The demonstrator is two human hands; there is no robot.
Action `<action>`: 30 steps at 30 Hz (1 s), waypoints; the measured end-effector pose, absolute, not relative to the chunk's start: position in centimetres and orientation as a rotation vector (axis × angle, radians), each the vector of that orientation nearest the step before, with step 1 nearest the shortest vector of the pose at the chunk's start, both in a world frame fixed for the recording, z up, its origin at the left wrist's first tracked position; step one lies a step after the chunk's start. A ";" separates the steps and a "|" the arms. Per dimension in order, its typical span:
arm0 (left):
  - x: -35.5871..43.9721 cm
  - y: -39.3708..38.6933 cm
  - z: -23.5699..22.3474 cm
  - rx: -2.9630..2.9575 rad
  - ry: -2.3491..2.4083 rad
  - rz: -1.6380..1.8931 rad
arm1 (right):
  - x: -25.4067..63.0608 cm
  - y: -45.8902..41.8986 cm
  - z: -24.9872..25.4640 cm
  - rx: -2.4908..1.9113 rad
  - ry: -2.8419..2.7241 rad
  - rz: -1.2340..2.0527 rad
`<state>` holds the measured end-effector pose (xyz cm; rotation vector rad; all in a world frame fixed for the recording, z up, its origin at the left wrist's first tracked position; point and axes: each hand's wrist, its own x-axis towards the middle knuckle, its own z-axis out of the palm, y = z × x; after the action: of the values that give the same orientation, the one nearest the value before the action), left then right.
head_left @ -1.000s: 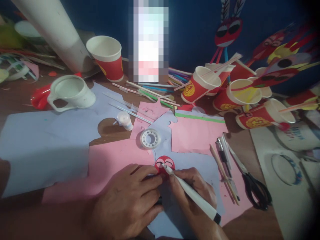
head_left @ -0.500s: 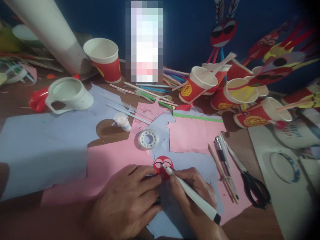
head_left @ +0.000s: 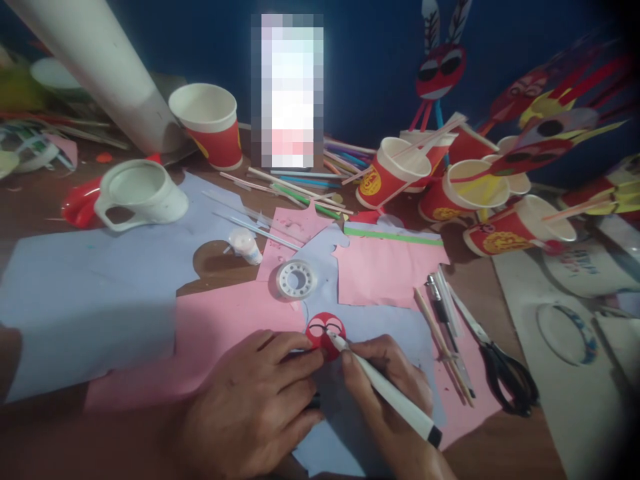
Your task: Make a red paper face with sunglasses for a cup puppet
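A small red paper disc (head_left: pixel 316 341) with two pink ovals and dark curved lines lies on the blue paper (head_left: pixel 333 427). The fingertips of my left hand (head_left: pixel 260 400) hold the disc down at its lower left edge. A dark object (head_left: pixel 315 401), mostly hidden, shows under those fingers. In my right hand (head_left: pixel 387 387) is a white marker (head_left: pixel 395 393) with a black end, gripped between thumb and fingers. Its tip touches the disc or hovers just over it, between the two ovals. Directly behind the disc sits a tape roll (head_left: pixel 297 280).
Scissors (head_left: pixel 505 373), a pen (head_left: pixel 443 313) and thin sticks (head_left: pixel 440 353) lie to the right. Red paper cups (head_left: pixel 385 177) with straws and paper faces stand back right. A white mug (head_left: pixel 145 197), another cup (head_left: pixel 207 127) and a small bottle (head_left: pixel 244 245) are left. Pink paper (head_left: pixel 225 320) spreads beneath.
The camera view has shifted slightly. My hands, the marker and the red disc keep almost the same positions.
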<state>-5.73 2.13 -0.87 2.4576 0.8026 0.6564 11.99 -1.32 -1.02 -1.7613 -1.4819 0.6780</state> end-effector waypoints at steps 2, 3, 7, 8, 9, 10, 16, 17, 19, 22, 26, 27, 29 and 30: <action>-5.7 2.1 -0.9 2.457 0.810 0.667 | 11.9 -1.6 -1.1 -1.753 -1.406 0.702; -5.7 2.0 -0.9 2.458 0.816 0.671 | 11.9 -1.7 -1.1 -1.736 -1.346 0.721; -5.8 1.9 -1.1 2.459 0.826 0.657 | 11.8 -2.3 -0.9 -1.594 -1.075 0.846; -5.9 1.9 -1.1 2.460 0.822 0.649 | 11.9 -2.2 -0.8 -1.568 -1.037 0.868; -5.9 1.9 -1.1 2.461 0.815 0.644 | 11.9 -2.1 -0.8 -1.549 -1.014 0.881; -6.0 1.9 -1.1 2.461 0.808 0.638 | 12.1 -1.9 -0.7 -1.537 -1.002 0.881; -6.2 1.7 -1.1 2.472 0.810 0.596 | 12.6 -0.8 -0.4 -1.509 -0.919 0.865; -6.2 1.7 -1.2 2.480 0.812 0.581 | 12.7 -0.8 -0.3 -1.501 -0.901 0.882; -6.2 1.7 -1.3 2.500 0.808 0.553 | 12.8 -0.9 -0.1 -1.480 -0.866 0.900; -6.2 1.7 -1.5 2.531 0.796 0.564 | 13.1 -1.5 0.7 -1.424 -0.889 0.883; -6.1 1.9 -1.5 2.575 0.749 0.614 | 13.2 -2.8 1.4 -1.451 -1.124 0.777; -6.1 1.9 -1.5 2.580 0.743 0.606 | 13.1 -3.0 1.5 -1.471 -1.173 0.765; -6.0 1.9 -1.4 2.569 0.745 0.563 | 12.9 -3.3 1.4 -1.517 -1.220 0.791; -6.0 1.9 -1.3 2.560 0.750 0.548 | 12.7 -3.4 1.3 -1.546 -1.211 0.822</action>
<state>-6.05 1.86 -1.33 2.5601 0.7495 0.5478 12.72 -3.35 1.32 -1.5461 -1.2115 0.8222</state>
